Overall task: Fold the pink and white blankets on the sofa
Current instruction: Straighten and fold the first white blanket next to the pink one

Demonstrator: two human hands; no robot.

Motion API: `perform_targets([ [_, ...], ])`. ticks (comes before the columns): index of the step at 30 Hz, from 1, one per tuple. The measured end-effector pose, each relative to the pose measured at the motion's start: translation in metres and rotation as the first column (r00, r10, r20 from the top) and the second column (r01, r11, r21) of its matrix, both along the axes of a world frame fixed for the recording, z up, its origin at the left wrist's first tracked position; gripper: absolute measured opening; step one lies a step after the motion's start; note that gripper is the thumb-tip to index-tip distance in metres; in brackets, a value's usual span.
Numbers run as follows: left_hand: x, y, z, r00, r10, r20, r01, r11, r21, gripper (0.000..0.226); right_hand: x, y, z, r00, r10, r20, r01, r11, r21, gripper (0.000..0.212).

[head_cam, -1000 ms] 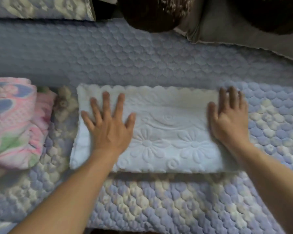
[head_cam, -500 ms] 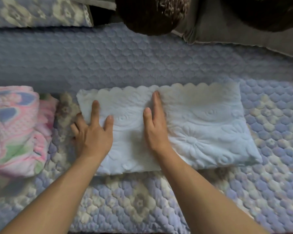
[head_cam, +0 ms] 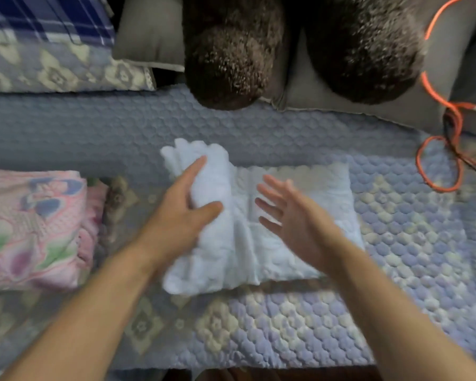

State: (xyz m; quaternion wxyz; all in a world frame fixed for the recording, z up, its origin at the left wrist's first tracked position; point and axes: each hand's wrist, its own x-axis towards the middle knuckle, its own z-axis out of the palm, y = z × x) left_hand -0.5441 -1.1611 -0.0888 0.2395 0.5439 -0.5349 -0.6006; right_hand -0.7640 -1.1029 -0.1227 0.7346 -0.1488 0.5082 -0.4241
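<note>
Head view, left hand (head_cam: 182, 215) fingers gripping white blanket's (head_cam: 300, 243) lifted end, right hand (head_cam: 294, 215) fingers spread above it

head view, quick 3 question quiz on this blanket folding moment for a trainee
1. True or false: the left hand grips the lifted end of the white blanket.
2. Which hand holds nothing? A) left B) right
3. On which side of the white blanket does the pink blanket lie, in the picture?

Key
1. True: thumb and fingers wrap the raised left end.
2. B: the right hand has its fingers spread over the flat part.
3. The left, on the sofa.
</note>
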Motion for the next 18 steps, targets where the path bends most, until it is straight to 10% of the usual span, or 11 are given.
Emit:
perform_targets([
  [4,-0.116,0.027,0.010,0.955,-0.208,-0.209,0.232,0.968,0.096,0.082,-0.078,-0.017,0.055,0.994,0.098,0.039,-0.099,0.995,0.010,0.068],
  [7,-0.170,0.045,-0.015,0.948,-0.221,-0.229,0.265,0.947,0.183,0.083,-0.103,-0.012,0.032,0.931,0.072,-0.357,-0.044,0.995,0.084,0.036],
  [9,-0.181,0.056,-0.032,0.958,-0.116,-0.261,0.175,0.960,0.218,0.072,-0.115,-0.006,0.004,0.730,0.001,-0.684,0.031,0.999,0.035,0.018],
  [11,-0.173,0.065,-0.055,0.999,-0.030,-0.037,0.025,0.991,-0.133,0.051,-0.123,-0.002,-0.020,0.539,-0.031,-0.842,0.012,1.000,-0.029,0.026],
  [13,-0.160,0.069,-0.080,0.935,0.054,0.350,0.160,0.818,-0.553,0.045,-0.129,0.000,-0.035,0.418,-0.009,-0.908,-0.066,0.997,-0.041,0.050],
  [16,-0.155,0.070,-0.107,0.663,-0.043,0.748,0.525,0.739,-0.422,0.058,-0.139,0.005,-0.058,0.361,0.008,-0.933,-0.176,0.983,-0.060,0.074],
  [18,-0.164,0.071,-0.123,0.546,-0.098,0.832,0.583,0.758,-0.293,0.065,-0.133,0.010,-0.062,0.055,-0.056,-0.997,-0.188,0.980,-0.066,0.067],
])
